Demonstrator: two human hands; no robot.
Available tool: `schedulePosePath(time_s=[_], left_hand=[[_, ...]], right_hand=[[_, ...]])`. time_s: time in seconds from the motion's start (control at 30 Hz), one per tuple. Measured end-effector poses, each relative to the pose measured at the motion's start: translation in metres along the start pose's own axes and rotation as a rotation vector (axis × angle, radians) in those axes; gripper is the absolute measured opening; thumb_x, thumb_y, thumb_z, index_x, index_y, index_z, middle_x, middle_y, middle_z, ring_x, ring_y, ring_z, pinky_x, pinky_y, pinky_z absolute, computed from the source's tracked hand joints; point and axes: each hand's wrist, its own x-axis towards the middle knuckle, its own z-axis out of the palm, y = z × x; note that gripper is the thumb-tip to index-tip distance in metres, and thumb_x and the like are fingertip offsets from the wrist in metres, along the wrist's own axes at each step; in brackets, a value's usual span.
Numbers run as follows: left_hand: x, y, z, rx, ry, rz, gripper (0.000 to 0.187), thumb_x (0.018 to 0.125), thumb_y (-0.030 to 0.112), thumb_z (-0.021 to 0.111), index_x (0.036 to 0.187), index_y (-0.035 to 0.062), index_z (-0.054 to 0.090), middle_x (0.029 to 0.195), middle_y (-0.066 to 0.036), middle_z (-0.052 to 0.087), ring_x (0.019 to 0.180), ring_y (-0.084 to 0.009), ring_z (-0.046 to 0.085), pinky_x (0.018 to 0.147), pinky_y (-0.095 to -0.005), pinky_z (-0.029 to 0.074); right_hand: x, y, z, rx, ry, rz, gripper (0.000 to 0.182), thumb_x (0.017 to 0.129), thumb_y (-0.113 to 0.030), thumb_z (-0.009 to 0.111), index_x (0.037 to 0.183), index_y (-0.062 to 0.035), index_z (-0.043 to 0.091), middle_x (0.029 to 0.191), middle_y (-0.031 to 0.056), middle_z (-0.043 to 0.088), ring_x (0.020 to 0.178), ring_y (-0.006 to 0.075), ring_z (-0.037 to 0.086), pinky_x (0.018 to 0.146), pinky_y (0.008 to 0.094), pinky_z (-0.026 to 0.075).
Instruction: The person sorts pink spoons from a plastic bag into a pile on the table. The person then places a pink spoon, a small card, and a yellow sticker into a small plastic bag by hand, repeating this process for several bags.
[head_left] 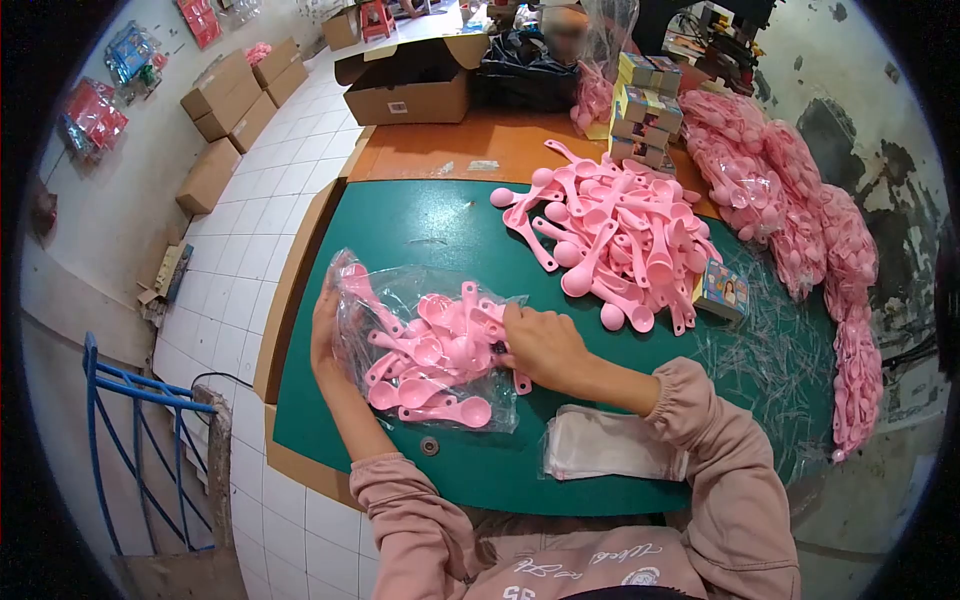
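A clear plastic bag lies on the green table top, filled with several pink measuring spoons. My left hand holds the bag's left side, its fingers partly hidden behind the film. At the bag's right end my right hand is closed around pink spoons, with one handle showing below the fingers. Just below my right forearm is a stack of flat clear bags. A small round metal piece sits near the filled bag's lower edge.
Beyond my right hand is a big heap of loose pink spoons, with a small printed box beside it. Stacked boxes and an open carton stand at the back. Bulging bags of spoons line the right side.
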Motion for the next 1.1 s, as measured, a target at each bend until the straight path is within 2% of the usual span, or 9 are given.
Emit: schedulePosePath(time_s=[0.2,0.33,0.37,0.5,0.57,0.7,0.8,0.87,1.1], left_hand=[[-0.001,0.002,0.004,0.005,0.020,-0.013,0.039,0.091,0.017,0.043,0.130,0.0141,0.042,0.117,0.005,0.051,0.090,-0.0036,0.051,0.068,-0.0160,0.041],[-0.001,0.003,0.000,0.006,-0.028,0.005,0.039,0.091,0.016,0.043,0.130,0.0136,0.041,0.116,0.005,0.051,0.089,-0.0028,0.051,0.067,-0.0146,0.040],[-0.001,0.003,0.000,0.004,-0.027,0.004,0.039,0.091,0.016,0.043,0.130,0.0136,0.041,0.116,0.005,0.051,0.089,-0.0028,0.051,0.067,-0.0146,0.040],[-0.005,0.003,0.006,-0.038,-0.027,-0.007,0.039,0.092,0.016,0.042,0.130,0.0131,0.041,0.117,0.005,0.051,0.090,-0.0036,0.051,0.068,-0.0155,0.041],[-0.003,0.006,0.006,-0.023,-0.038,0.004,0.038,0.092,0.016,0.042,0.130,0.0126,0.041,0.117,0.004,0.051,0.090,-0.0043,0.051,0.069,-0.0161,0.042],[0.001,-0.002,-0.003,-0.031,-0.005,-0.003,0.039,0.091,0.015,0.044,0.130,0.0119,0.041,0.117,0.002,0.052,0.090,-0.0059,0.052,0.070,-0.0179,0.044],[0.000,0.001,0.005,-0.054,0.007,0.003,0.039,0.091,0.016,0.044,0.130,0.0133,0.041,0.113,0.000,0.054,0.084,-0.0059,0.053,0.065,-0.0178,0.044],[0.002,-0.002,0.005,-0.090,0.059,-0.012,0.039,0.091,0.016,0.044,0.130,0.0142,0.041,0.109,0.000,0.056,0.078,-0.0057,0.053,0.060,-0.0171,0.044],[-0.002,-0.007,0.038,-0.235,-0.294,-0.071,0.039,0.090,0.020,0.047,0.127,0.0096,0.042,0.078,0.001,0.056,0.052,-0.0051,0.045,0.040,-0.0172,0.036]], right_hand=[[0.001,0.008,-0.017,-0.058,-0.221,0.120,0.035,0.067,-0.017,0.064,0.089,0.0041,0.045,0.077,0.0208,0.060,0.071,0.0342,0.062,0.056,0.0436,0.048],[0.002,0.067,-0.058,0.350,-0.169,0.025,0.047,0.064,-0.023,0.064,0.099,0.0020,0.044,0.078,0.0183,0.056,0.074,0.0322,0.057,0.067,0.0398,0.045],[0.004,0.089,-0.067,0.195,0.038,-0.026,0.053,0.065,-0.023,0.064,0.107,0.0022,0.044,0.083,0.0198,0.056,0.077,0.0316,0.057,0.067,0.0389,0.045],[0.024,0.103,-0.134,-0.144,0.116,0.316,0.051,0.064,-0.013,0.066,0.107,0.0039,0.045,0.092,0.0184,0.054,0.089,0.0316,0.054,0.074,0.0373,0.043],[0.024,0.083,-0.125,-0.796,0.575,0.213,0.045,0.064,-0.014,0.068,0.102,0.0003,0.048,0.091,0.0148,0.054,0.091,0.0304,0.052,0.074,0.0362,0.043],[0.011,0.043,-0.041,0.151,-0.068,-0.153,0.040,0.072,-0.027,0.067,0.098,-0.0008,0.050,0.100,0.0160,0.052,0.092,0.0333,0.051,0.080,0.0383,0.041],[0.013,0.018,0.013,0.019,-0.011,-0.237,0.039,0.075,-0.028,0.062,0.097,0.0012,0.049,0.098,0.0159,0.053,0.093,0.0320,0.050,0.074,0.0408,0.043],[0.021,0.016,0.034,0.190,0.191,-0.227,0.046,0.077,-0.030,0.061,0.105,0.0030,0.046,0.103,0.0188,0.051,0.097,0.0339,0.048,0.079,0.0426,0.041],[0.027,0.004,0.018,0.255,0.023,-0.148,0.046,0.080,-0.023,0.056,0.119,-0.0039,0.042,0.110,0.0225,0.045,0.102,0.0385,0.041,0.085,0.0447,0.038]])
